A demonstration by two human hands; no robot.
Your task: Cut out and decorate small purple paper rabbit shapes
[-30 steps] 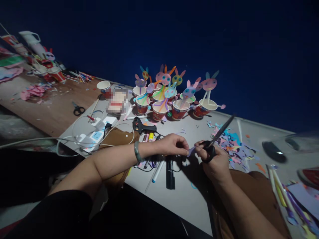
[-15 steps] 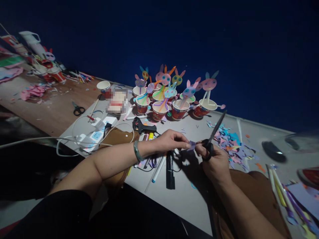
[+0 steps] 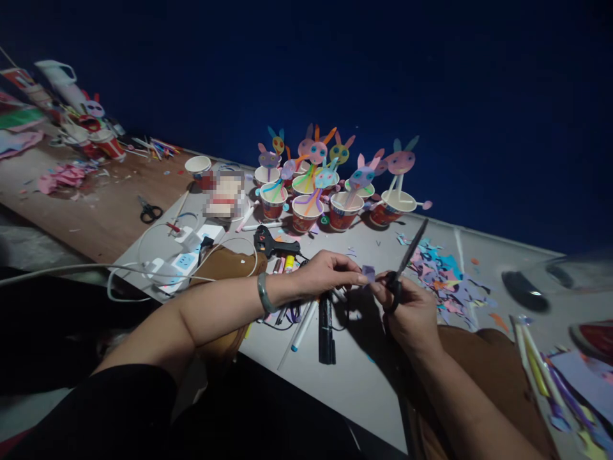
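Observation:
Between finger and thumb, my left hand pinches a small piece of purple paper. My right hand grips black-handled scissors, their blades pointing up and away from me. The right fingertips are close to the paper's right edge; whether they touch it I cannot tell. Below the left wrist lie a black marker and a white pen with a blue tip. A black glue gun rests just beyond the left hand.
Several paper cups with paper rabbit figures stand along the back. Paper scraps are heaped right of the scissors. A power strip with white cables sits at left, and another pair of scissors lies farther off. Balloon-like sticks lie at lower right.
The purple paper has turned and now stands up more flatly toward me. The scissors have tilted and shifted slightly left and down. My left hand stays nearly in place.

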